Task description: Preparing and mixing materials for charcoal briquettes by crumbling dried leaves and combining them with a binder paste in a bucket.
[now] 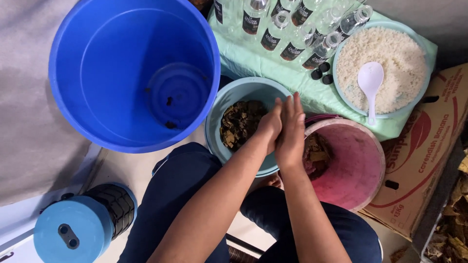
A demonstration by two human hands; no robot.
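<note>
My left hand (269, 124) and my right hand (291, 130) are pressed palm to palm, fingers pointing away from me. They hover over the gap between a light blue bowl (214, 122) and a pink bucket (363, 168). Brown dried leaves (239, 125) lie in the bowl, and more brown leaf pieces (318, 155) sit in the bucket. Whether anything is squeezed between my palms is hidden.
A big blue bucket (131, 73) stands at the left. On a green cloth (273, 68) are several clear bottles (292, 31), black caps (321, 72) and a bowl of white grains (390, 53) with a white spoon (370, 80). A cardboard box (429, 151) sits right; a blue-lidded container (73, 229) lower left.
</note>
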